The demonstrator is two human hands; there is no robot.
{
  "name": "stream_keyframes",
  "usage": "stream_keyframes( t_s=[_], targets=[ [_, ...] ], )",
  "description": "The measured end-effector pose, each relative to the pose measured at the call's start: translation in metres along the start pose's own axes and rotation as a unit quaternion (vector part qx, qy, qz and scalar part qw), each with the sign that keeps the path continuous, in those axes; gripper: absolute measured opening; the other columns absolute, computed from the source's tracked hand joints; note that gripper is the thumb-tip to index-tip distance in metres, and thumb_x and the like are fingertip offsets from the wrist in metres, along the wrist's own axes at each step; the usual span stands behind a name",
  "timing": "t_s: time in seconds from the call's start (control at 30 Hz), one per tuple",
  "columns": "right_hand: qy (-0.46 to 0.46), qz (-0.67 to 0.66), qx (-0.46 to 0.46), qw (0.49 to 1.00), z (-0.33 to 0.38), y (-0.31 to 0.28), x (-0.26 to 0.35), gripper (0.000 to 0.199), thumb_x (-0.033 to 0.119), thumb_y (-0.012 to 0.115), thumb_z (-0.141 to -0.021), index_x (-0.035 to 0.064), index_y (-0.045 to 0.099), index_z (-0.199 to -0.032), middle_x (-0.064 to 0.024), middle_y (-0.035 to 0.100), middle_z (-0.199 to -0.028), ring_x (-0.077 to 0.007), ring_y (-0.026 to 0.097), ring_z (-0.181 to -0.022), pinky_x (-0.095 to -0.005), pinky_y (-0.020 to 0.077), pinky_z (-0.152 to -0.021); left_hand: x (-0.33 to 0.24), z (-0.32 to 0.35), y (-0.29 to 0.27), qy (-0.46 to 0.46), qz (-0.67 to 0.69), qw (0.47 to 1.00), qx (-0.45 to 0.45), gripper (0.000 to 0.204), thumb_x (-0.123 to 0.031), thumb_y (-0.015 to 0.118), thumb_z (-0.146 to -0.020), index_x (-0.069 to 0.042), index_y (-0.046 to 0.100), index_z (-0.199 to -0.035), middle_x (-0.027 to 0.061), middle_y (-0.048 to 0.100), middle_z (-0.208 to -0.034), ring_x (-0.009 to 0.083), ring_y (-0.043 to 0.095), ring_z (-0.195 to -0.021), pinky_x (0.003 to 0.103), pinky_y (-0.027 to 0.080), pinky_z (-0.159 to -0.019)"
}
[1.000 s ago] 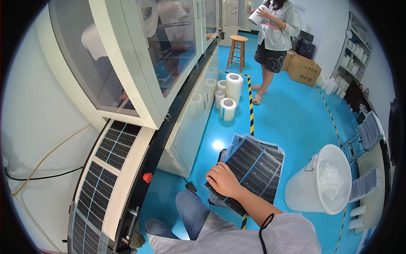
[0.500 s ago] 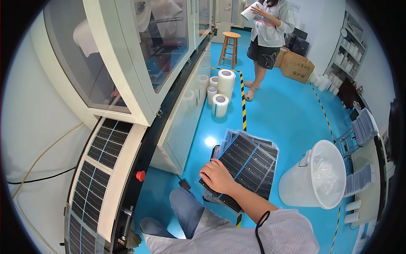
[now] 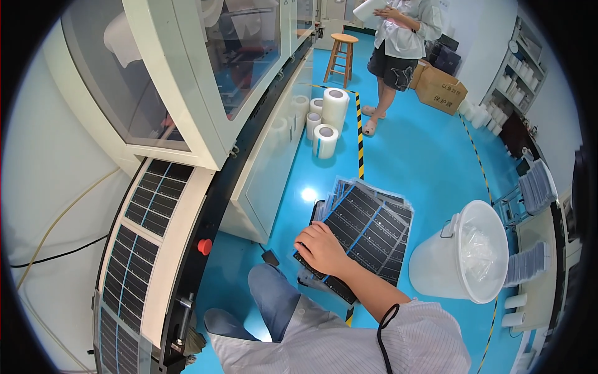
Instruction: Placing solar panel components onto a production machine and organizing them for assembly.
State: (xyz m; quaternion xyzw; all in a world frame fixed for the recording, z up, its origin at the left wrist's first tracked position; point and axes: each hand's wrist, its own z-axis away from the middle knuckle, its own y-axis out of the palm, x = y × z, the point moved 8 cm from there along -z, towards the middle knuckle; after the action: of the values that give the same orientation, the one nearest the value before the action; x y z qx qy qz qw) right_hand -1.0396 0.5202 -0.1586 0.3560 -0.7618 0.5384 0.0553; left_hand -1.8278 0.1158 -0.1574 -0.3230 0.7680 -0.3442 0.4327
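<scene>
My right hand (image 3: pixel 322 249) is at the left edge of a fanned stack of black sheets (image 3: pixel 370 227) with blue stripes and clear film margins. Its fingers curl over that edge, closed on the top sheet; their tips are partly hidden. My left hand is out of sight. To the left, similar black sheets (image 3: pixel 129 268) lie in a row on the pale bed (image 3: pixel 177 243) of a machine, and a clear film piece covers the lowest one.
A white bucket (image 3: pixel 430 265) holding crumpled clear film stands right of the stack. Film rolls (image 3: pixel 325 142) stand on the blue floor beside the machine cabinet (image 3: pixel 268 181). A red button (image 3: pixel 204 247) juts from the machine's edge. Farther off are another person (image 3: pixel 398 50) and a wooden stool (image 3: pixel 342 53).
The view has tilted slightly, so the floor, rolls and bucket sit a little higher. My right hand remains at the stack's left edge.
</scene>
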Motion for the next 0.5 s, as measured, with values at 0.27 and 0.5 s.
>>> stream_keyframes(
  t_s=[0.27, 0.5],
  targets=[
    [0.000, 0.003, -0.003, 1.000, 0.001, 0.001, -0.001, 0.011, 0.015, 0.056, -0.089, 0.0054, 0.062, -0.089, -0.0073, 0.058, -0.090, -0.0247, 0.055, -0.093, -0.0424, 0.0333, -0.103, -0.021, 0.012, -0.002, -0.012, 0.030, 0.999, 0.003, 0.039, -0.031, 0.054, -0.092, 0.005, 0.066, -0.101, 0.0210, 0.068, -0.092, 0.0303, 0.066, -0.080, 0.040, 0.054, -0.072],
    [0.001, 0.003, 0.002, 1.000, 0.001, 0.002, -0.001, 0.014, 0.016, 0.055, -0.090, 0.0049, 0.062, -0.090, -0.0079, 0.058, -0.091, -0.0253, 0.054, -0.095, -0.0429, 0.0331, -0.104, -0.003, 0.003, -0.004, -0.011, 0.001, 1.000, -0.028, 0.037, -0.031, 0.056, -0.091, 0.003, 0.067, -0.102, 0.0209, 0.069, -0.092, 0.0320, 0.066, -0.078, 0.041, 0.054, -0.071]
  ],
)
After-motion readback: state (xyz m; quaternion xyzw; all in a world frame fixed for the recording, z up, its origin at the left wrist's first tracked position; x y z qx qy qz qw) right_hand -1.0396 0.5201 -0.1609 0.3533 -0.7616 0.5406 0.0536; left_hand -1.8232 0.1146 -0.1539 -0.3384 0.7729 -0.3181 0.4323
